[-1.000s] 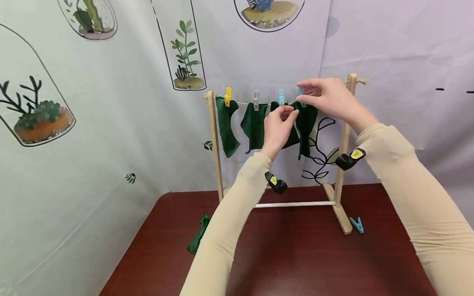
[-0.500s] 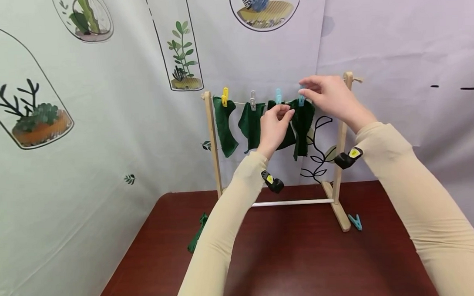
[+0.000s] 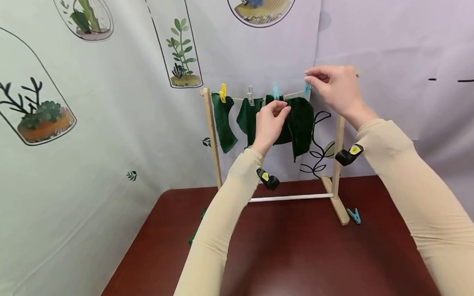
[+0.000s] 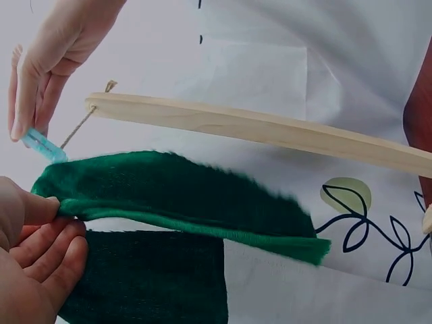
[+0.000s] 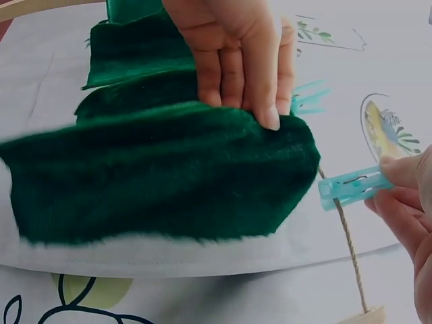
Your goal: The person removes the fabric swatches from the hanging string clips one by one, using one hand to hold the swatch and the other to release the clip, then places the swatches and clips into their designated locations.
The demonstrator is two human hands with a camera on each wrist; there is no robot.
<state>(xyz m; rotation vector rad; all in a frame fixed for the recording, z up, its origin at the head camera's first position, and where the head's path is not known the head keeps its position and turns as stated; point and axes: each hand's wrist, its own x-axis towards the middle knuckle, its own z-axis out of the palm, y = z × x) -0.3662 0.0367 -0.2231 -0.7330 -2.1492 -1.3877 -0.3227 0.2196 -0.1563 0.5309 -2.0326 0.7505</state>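
Observation:
My left hand [image 3: 270, 123] pinches the top edge of a dark green velvety cloth piece [image 3: 302, 124] between thumb and fingers, close to the line. The cloth hangs down from that pinch, as the left wrist view also shows. With thumb and fingers my right hand [image 3: 338, 90] grips a light blue clothespin [image 5: 351, 187]. Its tip overlaps the twine [image 5: 351, 253], just beyond the cloth's edge in the right wrist view. Left of my hands, more green pieces hang from a yellow clothespin [image 3: 223, 93], a clear clothespin [image 3: 251, 95] and another blue clothespin [image 3: 276, 91].
A wooden rack [image 3: 339, 153] with a white lower bar [image 3: 291, 198] stands on the dark red table [image 3: 288, 255]. A spare blue clothespin [image 3: 355, 215] lies by its right foot. Another green cloth [image 3: 203, 213] lies partly behind my left sleeve. A plant-printed curtain [image 3: 141, 103] backs everything.
The blue clothespin in my right hand has moved right and slightly up, from over the cloth to beside it. The cloth in my left hand now hangs spread wider.

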